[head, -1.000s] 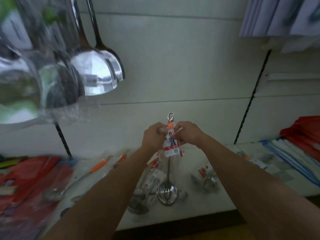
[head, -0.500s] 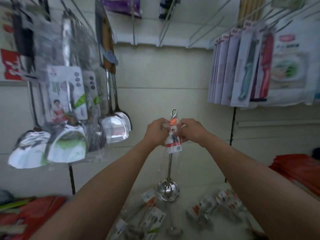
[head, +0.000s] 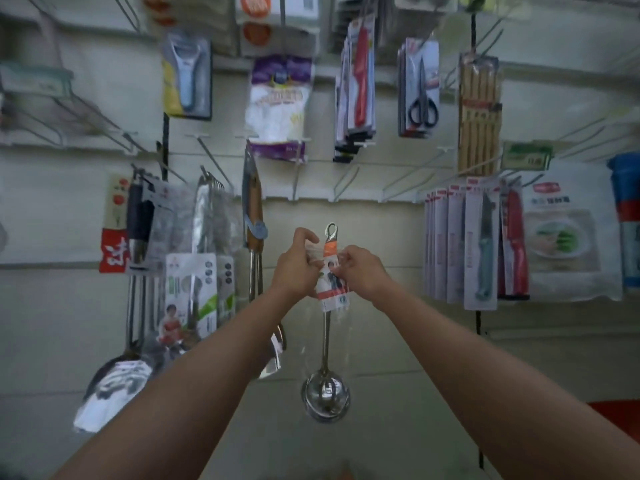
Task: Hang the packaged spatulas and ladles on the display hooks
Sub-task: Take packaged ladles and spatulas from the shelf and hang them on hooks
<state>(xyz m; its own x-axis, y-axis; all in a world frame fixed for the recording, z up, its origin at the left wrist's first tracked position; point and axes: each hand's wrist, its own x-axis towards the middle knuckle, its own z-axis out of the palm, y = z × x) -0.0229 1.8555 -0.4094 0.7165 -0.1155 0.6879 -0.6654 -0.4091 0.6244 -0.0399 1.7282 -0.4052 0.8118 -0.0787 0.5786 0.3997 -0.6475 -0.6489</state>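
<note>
Step in hand: you are carrying one packaged stainless-steel ladle with an orange-and-white card label (head: pixel 327 323) up toward the display wall; it is not yet hung.
Left hand: your left hand (head: pixel 296 268) is pinching the left edge of the clear sleeve at the label, fingers curled tight.
Right hand: your right hand (head: pixel 360 270) is pinching the right edge at the same height, fingers curled likewise.
Ladle position: it is hanging upright between your hands, bowl down, its metal loop end (head: pixel 330 231) standing free above your knuckles and well below the hooks.
Next move, as judged: you are needing to raise the loop to a bare white wire hook (head: pixel 341 183) just above and thread it over the tip; the loop is small, so alignment is mattering.
Risk, as judged: the loose sleeve is possibly slipping under a pinch grip.
Surface: a pale slotted panel wall (head: pixel 381 237) is facing you.
Room: hung steel spatulas in printed sleeves (head: pixel 194 271) are crowding the left; carded knives (head: pixel 481 244), black-handled scissors (head: pixel 422 98) and a blue peeler (head: pixel 187 76) are hanging right and above.
</note>
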